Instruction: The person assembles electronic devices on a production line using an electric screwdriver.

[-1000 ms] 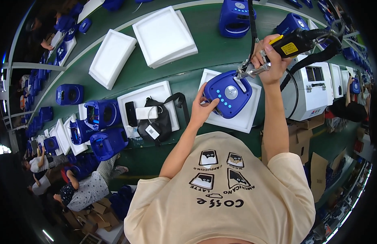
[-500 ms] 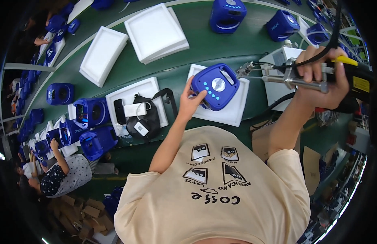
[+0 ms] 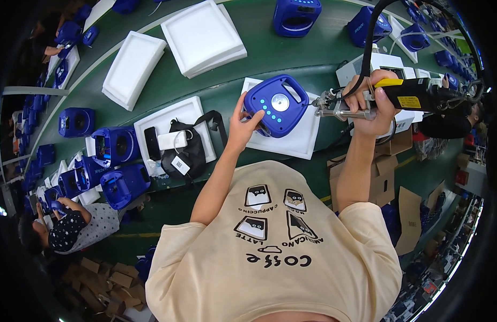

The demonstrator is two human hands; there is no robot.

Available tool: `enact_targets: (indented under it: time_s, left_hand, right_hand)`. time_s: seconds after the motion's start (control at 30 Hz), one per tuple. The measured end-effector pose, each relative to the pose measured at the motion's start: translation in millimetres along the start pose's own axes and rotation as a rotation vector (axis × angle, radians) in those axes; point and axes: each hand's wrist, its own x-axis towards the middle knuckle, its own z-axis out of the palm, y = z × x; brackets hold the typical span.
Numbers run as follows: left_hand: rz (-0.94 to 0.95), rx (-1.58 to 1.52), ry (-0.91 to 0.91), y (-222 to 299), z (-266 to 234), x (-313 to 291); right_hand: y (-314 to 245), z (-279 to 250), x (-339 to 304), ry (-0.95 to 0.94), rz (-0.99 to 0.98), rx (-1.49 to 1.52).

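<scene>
A blue portable speaker [image 3: 267, 90] with a silver round dial and a row of light-blue buttons lies on a white foam tray [image 3: 299, 146] in front of me. My left hand [image 3: 242, 127] grips its left side, thumb on the top face near the buttons, fingers along the edge. My right hand [image 3: 374, 104] is wrapped round a black and yellow power screwdriver [image 3: 406, 97] with a metal nose, held sideways with a hose and cable attached. The nose points at the handle end of the speaker; whether its tip touches cannot be made out.
Left of the speaker, another foam tray [image 3: 196, 107] bears a black bag [image 3: 186, 150], a phone [image 3: 152, 143] and a white power bank [image 3: 172, 140]. Stacked foam trays [image 3: 203, 37] lie beyond. More blue speakers [image 3: 296, 19] stand around; a white machine [image 3: 349, 70] is at right. A co-worker [image 3: 93, 228] sits left.
My right hand has brought the screwdriver left and closer to the speaker, its nose now by the handle end. My left hand keeps its hold. The co-worker's arm at left has lowered.
</scene>
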Motion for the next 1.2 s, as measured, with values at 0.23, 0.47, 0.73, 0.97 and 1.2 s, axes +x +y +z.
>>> enact_targets:
  time_s: [0.23,0.47,0.73,0.97,1.2]
  left_hand:
    - [-0.018,-0.004,-0.002,4,0,0]
    - [-0.017,-0.01,0.0,8,3,-1]
    - [-0.001,0.028,0.017,4,0,-2]
    - [0.008,0.016,0.014,-4,-5,1]
    - [0.007,-0.008,0.022,-3,-9,-1]
  right_hand:
    - [6,-8,2,0.051,-0.003,-0.056]
    - [18,1,2,0.061,0.038,-0.101]
    - [25,-10,-1,-0.02,0.072,-0.045]
    - [-69,19,37,-0.249,0.017,0.086]
    - [-61,55,15,-0.383,0.138,0.206]
